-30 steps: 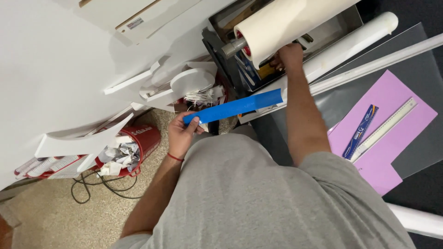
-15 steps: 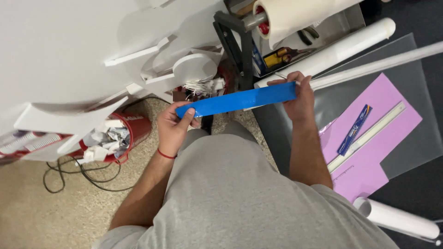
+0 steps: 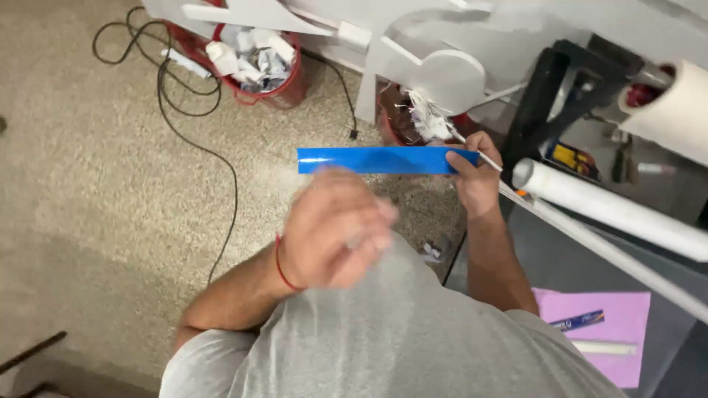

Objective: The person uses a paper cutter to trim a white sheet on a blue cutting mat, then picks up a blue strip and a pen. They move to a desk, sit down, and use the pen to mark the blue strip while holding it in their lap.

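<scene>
**Over the carpet: blue strip pinched at one end**

Above the beige carpet (image 3: 88, 221), in front of my grey shirt (image 3: 383, 339), I see the blue strip (image 3: 380, 160) held level; it runs left to right, and only its right end is gripped. My right hand (image 3: 476, 173) has that end; the fingers (image 3: 463, 156) are closed over the strip, thumb side toward me. My left hand (image 3: 335, 228) sits lower and nearer the camera, just below the strip's left half; it is blurred, the fingers loosely curled, and I cannot tell whether they hold anything; they look clear of the strip. A red band (image 3: 280, 262) circles that wrist.

Beyond the strip stands a red bin (image 3: 258, 70) full of white paper scraps; a black cable (image 3: 184, 125) loops across the carpet beside it; a second heap of white shreds (image 3: 428, 118) lies just behind the right hand, under a white round panel (image 3: 446, 77). To the right, a white roll (image 3: 612, 210) lies slanting, its end near my right wrist; a larger cream roll (image 3: 675, 110) sits on a black stand (image 3: 560, 96) behind it. At lower right the dark desk (image 3: 560, 265) carries a purple sheet (image 3: 627, 324); on that sheet rest a small blue packet (image 3: 579, 320) and a pale ruler (image 3: 601, 346), close together but apart.
</scene>
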